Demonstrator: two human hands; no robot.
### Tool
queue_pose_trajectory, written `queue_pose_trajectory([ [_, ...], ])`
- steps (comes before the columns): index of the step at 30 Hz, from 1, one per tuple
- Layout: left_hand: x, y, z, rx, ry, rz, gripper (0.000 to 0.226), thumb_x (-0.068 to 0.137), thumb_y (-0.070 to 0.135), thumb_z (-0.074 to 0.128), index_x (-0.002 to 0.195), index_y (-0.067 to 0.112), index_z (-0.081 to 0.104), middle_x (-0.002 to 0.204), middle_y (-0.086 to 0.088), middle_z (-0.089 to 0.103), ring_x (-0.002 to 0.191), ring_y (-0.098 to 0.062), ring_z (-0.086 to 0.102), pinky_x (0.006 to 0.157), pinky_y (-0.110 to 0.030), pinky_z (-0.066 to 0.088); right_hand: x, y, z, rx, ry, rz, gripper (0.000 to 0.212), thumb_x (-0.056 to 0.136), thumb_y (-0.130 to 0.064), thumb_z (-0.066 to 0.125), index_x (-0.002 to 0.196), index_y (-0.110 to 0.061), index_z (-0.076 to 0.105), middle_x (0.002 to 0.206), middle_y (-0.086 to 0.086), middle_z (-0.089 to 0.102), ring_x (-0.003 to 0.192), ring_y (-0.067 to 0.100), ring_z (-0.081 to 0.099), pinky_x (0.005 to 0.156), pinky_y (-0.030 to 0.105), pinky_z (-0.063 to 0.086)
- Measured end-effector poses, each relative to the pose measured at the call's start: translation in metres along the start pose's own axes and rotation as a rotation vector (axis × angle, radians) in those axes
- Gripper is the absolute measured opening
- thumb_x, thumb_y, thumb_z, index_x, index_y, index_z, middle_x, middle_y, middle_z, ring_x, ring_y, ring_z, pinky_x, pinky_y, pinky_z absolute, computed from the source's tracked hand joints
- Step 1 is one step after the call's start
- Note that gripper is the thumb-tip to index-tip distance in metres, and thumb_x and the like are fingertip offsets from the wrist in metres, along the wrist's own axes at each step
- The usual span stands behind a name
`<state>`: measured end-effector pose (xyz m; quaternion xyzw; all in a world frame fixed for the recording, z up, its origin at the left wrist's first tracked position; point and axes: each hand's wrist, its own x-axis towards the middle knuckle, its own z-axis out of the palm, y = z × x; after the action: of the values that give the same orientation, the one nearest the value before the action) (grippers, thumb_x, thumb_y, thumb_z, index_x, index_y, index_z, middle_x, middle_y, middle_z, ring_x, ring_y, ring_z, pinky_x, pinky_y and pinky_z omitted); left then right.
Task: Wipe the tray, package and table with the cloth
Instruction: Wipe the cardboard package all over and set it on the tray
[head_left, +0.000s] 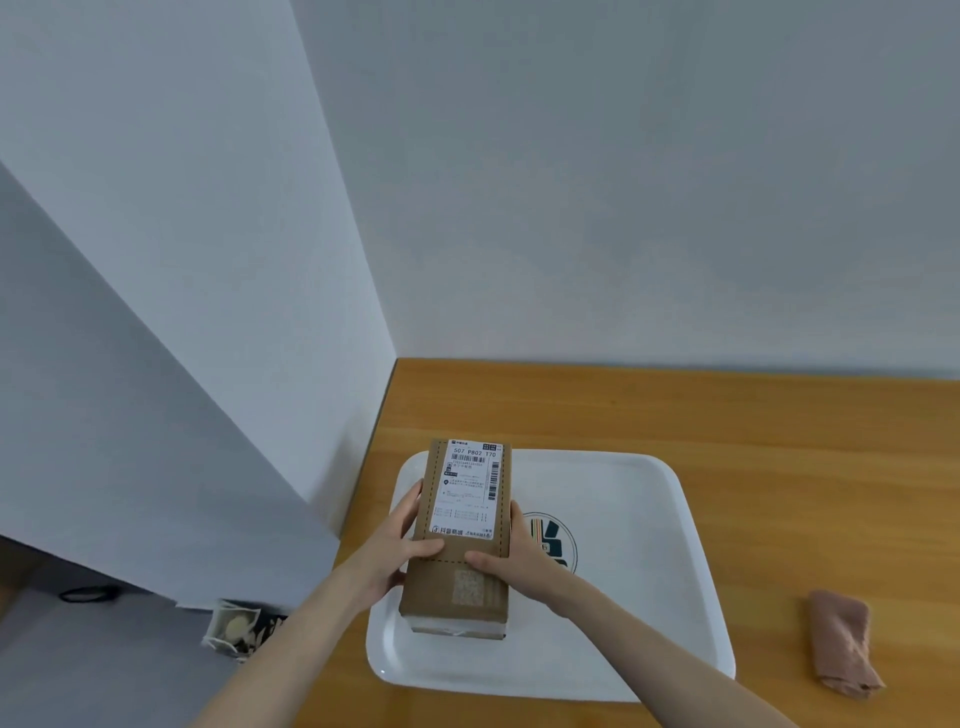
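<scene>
Far left, low down: small bag (234, 629), not part of task. Next, left hand (400, 543) clamped on package (460, 535), thumb on top face, fingers round left side. Package a brown carton, label (467, 488) up, long axis pointing away, over left half of tray (649, 597); resting or just raised, cannot tell. Then right hand (522, 553) clamped on right side likewise, thumb on top. Tray white, round logo (563, 540) partly hidden behind package and right hand, sitting on table (779, 441) near its left edge. Folded cloth (844, 644) on table well right of tray, touched by neither hand. Judgement: no wiping under way; tray, package, table all apparently left to do. Likely step in hand: shifting package to free tray.
</scene>
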<state>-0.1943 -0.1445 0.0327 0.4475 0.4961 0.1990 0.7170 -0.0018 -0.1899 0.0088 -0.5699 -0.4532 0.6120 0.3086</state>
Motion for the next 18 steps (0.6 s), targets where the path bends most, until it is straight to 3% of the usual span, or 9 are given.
queue_pose_trajectory([
  [3, 0.001, -0.006, 0.001, 0.0, -0.005, -0.014, 0.082, 0.081, 0.01, 0.072, 0.135, 0.057, 0.032, 0.137, 0.015, 0.049, 0.123, -0.013, 0.048, 0.086, -0.04, 0.052, 0.0, 0.005, 0.0, 0.004, -0.003, 0.012, 0.074, 0.079, -0.026, 0.074, 0.128, -0.029, 0.019, 0.131, -0.004, 0.046, 0.118, 0.008, 0.049, 0.079, 0.012, 0.048],
  [6, 0.005, -0.015, 0.0, -0.009, -0.025, -0.03, 0.083, 0.081, 0.012, 0.074, 0.134, 0.06, 0.031, 0.136, 0.015, 0.051, 0.124, -0.017, 0.049, 0.091, -0.049, 0.052, 0.001, 0.008, -0.001, -0.023, -0.023, 0.029, 0.077, 0.079, -0.028, 0.074, 0.132, -0.029, 0.018, 0.132, -0.005, 0.046, 0.119, 0.008, 0.048, 0.08, 0.011, 0.046],
  [12, 0.006, -0.024, -0.004, -0.025, -0.06, -0.013, 0.087, 0.077, 0.012, 0.078, 0.131, 0.062, 0.032, 0.138, 0.014, 0.049, 0.124, -0.016, 0.049, 0.094, -0.05, 0.051, 0.001, 0.016, 0.001, -0.053, -0.013, 0.016, 0.094, 0.067, -0.046, 0.079, 0.135, -0.029, 0.016, 0.135, -0.006, 0.044, 0.125, 0.01, 0.045, 0.103, 0.031, 0.042],
  [18, 0.008, -0.026, -0.005, -0.011, -0.076, 0.007, 0.091, 0.071, 0.018, 0.081, 0.135, 0.059, 0.03, 0.137, 0.012, 0.05, 0.124, -0.016, 0.05, 0.099, -0.049, 0.047, 0.0, 0.02, 0.001, -0.042, -0.017, 0.006, 0.077, 0.079, -0.025, 0.074, 0.13, -0.031, 0.018, 0.133, -0.005, 0.045, 0.123, 0.01, 0.046, 0.097, 0.023, 0.044],
])
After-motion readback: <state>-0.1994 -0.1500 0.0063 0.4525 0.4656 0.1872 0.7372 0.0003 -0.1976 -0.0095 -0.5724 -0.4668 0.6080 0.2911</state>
